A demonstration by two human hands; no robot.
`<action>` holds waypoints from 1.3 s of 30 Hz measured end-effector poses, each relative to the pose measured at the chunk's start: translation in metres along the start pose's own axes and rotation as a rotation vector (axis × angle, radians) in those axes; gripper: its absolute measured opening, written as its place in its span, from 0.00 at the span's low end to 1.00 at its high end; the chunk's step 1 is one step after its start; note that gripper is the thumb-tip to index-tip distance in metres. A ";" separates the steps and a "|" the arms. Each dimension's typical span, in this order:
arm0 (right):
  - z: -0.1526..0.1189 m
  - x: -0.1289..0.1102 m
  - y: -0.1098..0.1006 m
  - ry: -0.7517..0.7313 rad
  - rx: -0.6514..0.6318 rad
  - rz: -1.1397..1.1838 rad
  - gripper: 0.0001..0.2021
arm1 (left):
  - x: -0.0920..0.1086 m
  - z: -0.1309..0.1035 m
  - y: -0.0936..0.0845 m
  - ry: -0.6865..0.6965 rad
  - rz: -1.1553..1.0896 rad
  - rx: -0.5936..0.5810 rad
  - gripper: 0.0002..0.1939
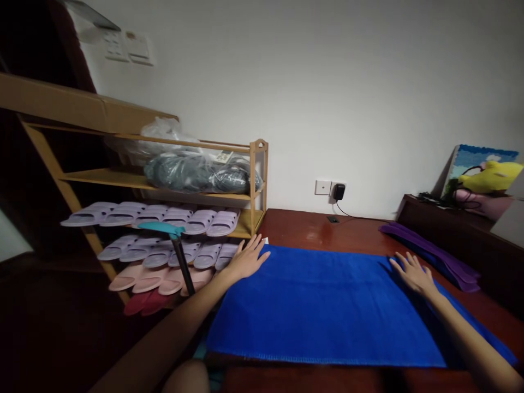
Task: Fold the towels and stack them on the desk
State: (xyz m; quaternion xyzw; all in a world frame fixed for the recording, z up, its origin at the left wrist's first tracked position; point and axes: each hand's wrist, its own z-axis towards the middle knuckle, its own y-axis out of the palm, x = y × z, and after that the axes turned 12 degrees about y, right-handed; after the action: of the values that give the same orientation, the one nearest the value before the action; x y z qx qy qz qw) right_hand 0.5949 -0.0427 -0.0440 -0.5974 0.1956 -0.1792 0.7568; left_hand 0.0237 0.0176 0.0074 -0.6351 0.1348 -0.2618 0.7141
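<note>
A blue cloth (323,305) lies spread over the reddish-brown wooden table (323,229), its stitched near edge by the table's front. On its far left corner rests my left hand (248,259), fingers stretched out and holding nothing. Near the far right corner my right hand (413,273) lies with its fingers spread on the cloth. A small white tag (265,240) shows just beyond my left fingertips. To the right of my right hand, purple cloths (434,254) lie along the table's side, with more blue cloth beside them.
Left of the table stands a wooden shoe rack (258,180) with rows of lilac slippers (196,221), pink slippers (151,278) and plastic-bagged items (196,172). A teal-topped handle (164,227) rises before it. A black plug (339,191) trails a cord. Right sits a yellow plush toy (493,177).
</note>
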 end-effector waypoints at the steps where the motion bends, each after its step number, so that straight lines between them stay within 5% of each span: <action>1: -0.010 -0.005 -0.002 -0.017 -0.062 0.030 0.37 | 0.001 -0.002 0.001 0.014 -0.002 0.006 0.36; 5: -0.045 -0.013 -0.005 -0.103 -0.226 0.053 0.37 | 0.002 -0.008 0.010 -0.012 -0.061 -0.098 0.41; 11: -0.063 -0.011 -0.019 -0.133 -0.193 0.029 0.38 | 0.008 -0.003 0.003 -0.032 -0.017 -0.153 0.41; 16: -0.065 -0.038 -0.028 -0.176 -0.223 0.090 0.34 | 0.064 0.001 0.007 0.168 -0.008 -0.082 0.35; 20: -0.063 -0.054 -0.021 -0.186 -0.223 0.081 0.36 | 0.102 -0.002 0.022 0.335 -0.078 -0.139 0.41; 27: -0.075 -0.059 -0.028 -0.197 -0.168 0.086 0.39 | 0.109 -0.006 0.015 0.378 -0.066 -0.170 0.44; 30: -0.101 -0.069 -0.040 -0.365 -0.164 0.148 0.35 | 0.121 -0.012 0.012 0.521 -0.089 -0.111 0.37; 33: -0.129 -0.076 -0.050 -0.576 -0.256 0.145 0.32 | 0.133 -0.018 0.013 0.649 -0.130 -0.172 0.34; 39: -0.150 -0.074 -0.060 -0.607 -0.280 0.139 0.33 | 0.136 -0.024 0.015 0.669 -0.132 -0.196 0.37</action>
State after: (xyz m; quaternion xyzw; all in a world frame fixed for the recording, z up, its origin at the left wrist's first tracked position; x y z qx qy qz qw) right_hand 0.4525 -0.1437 -0.0107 -0.7068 0.0246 0.0875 0.7015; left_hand 0.1269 -0.0755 0.0084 -0.5872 0.3443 -0.4866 0.5476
